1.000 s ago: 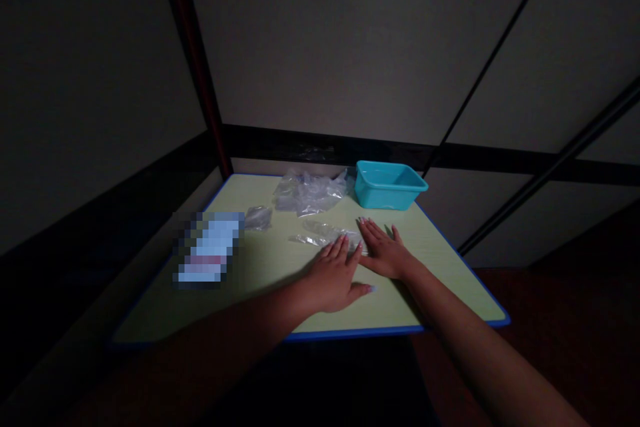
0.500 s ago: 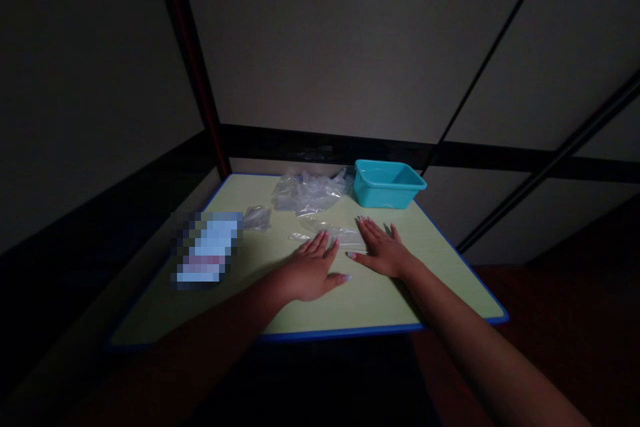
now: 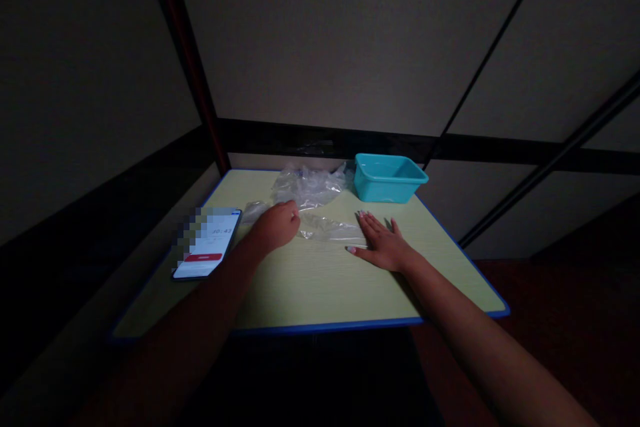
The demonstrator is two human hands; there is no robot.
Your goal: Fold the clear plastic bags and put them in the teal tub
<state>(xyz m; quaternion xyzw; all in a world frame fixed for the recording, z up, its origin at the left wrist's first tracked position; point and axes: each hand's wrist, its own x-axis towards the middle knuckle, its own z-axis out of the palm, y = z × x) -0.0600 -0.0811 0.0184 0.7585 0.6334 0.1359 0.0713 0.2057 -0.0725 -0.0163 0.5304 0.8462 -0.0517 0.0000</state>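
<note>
A clear plastic bag [image 3: 330, 229] lies spread on the pale table, in front of a crumpled pile of similar bags [image 3: 313, 187]. My left hand [image 3: 277, 223] is closed at the left end of the spread bag, its fingertips pinching there, partly hidden by the hand itself. Flat on the bag's right end rests my right hand [image 3: 383, 247], palm down with fingers spread. A small folded piece of clear plastic [image 3: 255, 211] shows just behind my left hand, partly covered by it.
A turquoise plastic basin [image 3: 387, 190] stands at the table's back right. To the left lies a phone [image 3: 210, 247] with a lit screen, close to my left forearm. The table [image 3: 325, 300] has a blue edge, with a wall panel behind it.
My left hand has moved left and slightly away from me, from lying flat with fingers spread to closed at the bag's left end. The right hand stays in place.
</note>
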